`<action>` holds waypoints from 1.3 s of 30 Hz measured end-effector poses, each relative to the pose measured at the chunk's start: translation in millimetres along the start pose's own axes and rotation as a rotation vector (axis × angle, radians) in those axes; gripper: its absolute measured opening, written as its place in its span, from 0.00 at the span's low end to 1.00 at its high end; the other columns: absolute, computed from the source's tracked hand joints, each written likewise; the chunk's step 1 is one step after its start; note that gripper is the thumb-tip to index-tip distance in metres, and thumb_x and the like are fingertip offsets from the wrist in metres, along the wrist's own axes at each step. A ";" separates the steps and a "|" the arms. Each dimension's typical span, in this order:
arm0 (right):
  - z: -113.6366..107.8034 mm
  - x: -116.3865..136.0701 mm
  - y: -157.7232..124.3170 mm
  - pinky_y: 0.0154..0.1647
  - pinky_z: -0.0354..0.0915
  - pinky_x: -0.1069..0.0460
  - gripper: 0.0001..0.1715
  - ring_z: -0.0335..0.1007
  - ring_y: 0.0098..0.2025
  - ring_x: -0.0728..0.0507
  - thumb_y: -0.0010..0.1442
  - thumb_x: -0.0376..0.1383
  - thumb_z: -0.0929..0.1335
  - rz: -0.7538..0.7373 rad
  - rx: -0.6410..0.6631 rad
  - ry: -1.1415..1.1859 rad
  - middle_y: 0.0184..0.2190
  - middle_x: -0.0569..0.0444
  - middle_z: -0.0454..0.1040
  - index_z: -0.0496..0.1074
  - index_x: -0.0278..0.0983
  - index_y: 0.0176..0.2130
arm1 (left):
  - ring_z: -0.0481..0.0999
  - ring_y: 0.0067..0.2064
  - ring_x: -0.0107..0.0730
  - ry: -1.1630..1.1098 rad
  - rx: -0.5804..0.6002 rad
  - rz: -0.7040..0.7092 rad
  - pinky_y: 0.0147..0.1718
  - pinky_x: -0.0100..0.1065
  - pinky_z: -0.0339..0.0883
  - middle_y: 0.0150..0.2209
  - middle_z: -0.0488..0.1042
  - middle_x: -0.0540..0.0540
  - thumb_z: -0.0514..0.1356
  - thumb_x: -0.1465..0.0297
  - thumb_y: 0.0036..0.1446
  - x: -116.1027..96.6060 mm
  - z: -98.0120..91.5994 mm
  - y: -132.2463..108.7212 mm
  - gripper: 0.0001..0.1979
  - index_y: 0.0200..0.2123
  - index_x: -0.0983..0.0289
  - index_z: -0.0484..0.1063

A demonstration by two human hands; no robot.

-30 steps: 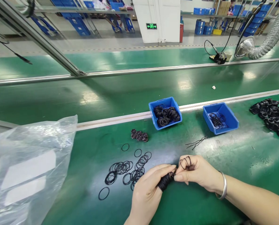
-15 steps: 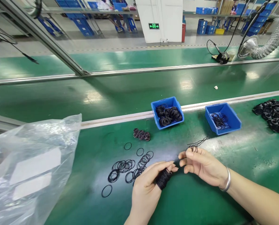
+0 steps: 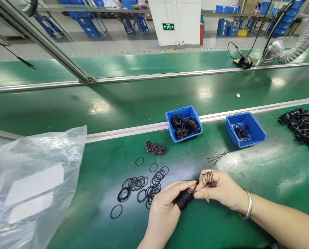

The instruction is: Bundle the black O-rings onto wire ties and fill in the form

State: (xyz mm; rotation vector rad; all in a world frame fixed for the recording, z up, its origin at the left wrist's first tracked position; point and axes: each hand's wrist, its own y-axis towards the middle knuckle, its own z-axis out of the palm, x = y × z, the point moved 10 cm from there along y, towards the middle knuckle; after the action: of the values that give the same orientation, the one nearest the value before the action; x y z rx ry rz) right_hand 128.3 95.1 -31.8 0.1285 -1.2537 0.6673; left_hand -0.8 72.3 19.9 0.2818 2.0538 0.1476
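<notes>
My left hand (image 3: pixel 163 207) is closed around a thick bundle of thin black rings (image 3: pixel 183 200), like O-rings, stacked side by side. My right hand (image 3: pixel 222 189) meets the bundle's far end, thumb and fingertips pinched on black ring strands there. Several thin black rings (image 3: pixel 207 177) are looped around a finger of that hand. To the left, loose black rings (image 3: pixel 135 183) lie scattered and overlapping on the green table (image 3: pixel 97 207). Behind my right hand are a few thin black strands (image 3: pixel 218 157). Exactly which strand the fingertips grip is hidden.
One blue bin (image 3: pixel 184 139) holds bundled black rings; another blue bin (image 3: pixel 256 138) holds loose thin ones. Small dark coiled pieces (image 3: pixel 155 148) lie left of them. Black parts (image 3: pixel 303 129) are heaped at right, a clear plastic bag (image 3: pixel 74 148) at left. A metal frame (image 3: pixel 58 55) rises behind.
My right hand has moved left and down onto the bundle, its fingers closing from a loose curl to a pinch. My left hand still holds the bundle. The view has shifted slightly.
</notes>
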 end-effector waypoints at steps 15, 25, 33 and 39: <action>4.4 -9.0 -0.1 0.29 0.60 0.54 0.16 0.65 0.27 0.51 0.50 0.39 0.79 0.126 0.048 0.311 0.28 0.56 0.71 0.73 0.33 0.28 | 0.83 0.36 0.31 -0.278 -0.019 -0.192 0.38 0.26 0.75 0.35 0.83 0.49 0.64 0.71 0.58 19.8 10.0 -2.7 0.09 0.41 0.53 0.82; 2.4 -10.1 0.2 0.28 0.64 0.56 0.14 0.63 0.26 0.53 0.55 0.39 0.77 0.212 0.022 0.483 0.26 0.58 0.67 0.74 0.32 0.32 | 0.82 0.34 0.35 -0.505 -0.149 -0.326 0.36 0.31 0.78 0.32 0.82 0.53 0.68 0.72 0.53 22.6 -4.3 -4.0 0.02 0.32 0.60 0.82; -7.1 -2.1 1.4 0.36 0.69 0.53 0.13 0.74 0.35 0.48 0.55 0.41 0.76 0.153 -0.018 0.501 0.37 0.51 0.77 0.75 0.34 0.32 | 0.83 0.36 0.37 -0.322 -0.072 -0.379 0.40 0.35 0.78 0.35 0.83 0.52 0.63 0.68 0.57 39.1 4.9 -9.8 0.08 0.39 0.58 0.81; -1.4 -0.2 -0.4 0.28 0.61 0.55 0.13 0.64 0.25 0.52 0.51 0.41 0.78 0.012 -0.023 0.061 0.27 0.57 0.72 0.78 0.35 0.32 | 0.82 0.38 0.34 -0.104 -0.041 -0.257 0.42 0.33 0.76 0.36 0.84 0.49 0.63 0.72 0.56 27.0 1.3 -6.1 0.10 0.38 0.52 0.82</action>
State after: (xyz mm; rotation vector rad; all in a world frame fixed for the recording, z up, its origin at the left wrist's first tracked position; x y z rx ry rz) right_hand 129.7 95.3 -32.3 0.0812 -1.2039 0.6620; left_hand -12.8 73.5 -5.1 -0.0011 1.9612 0.0173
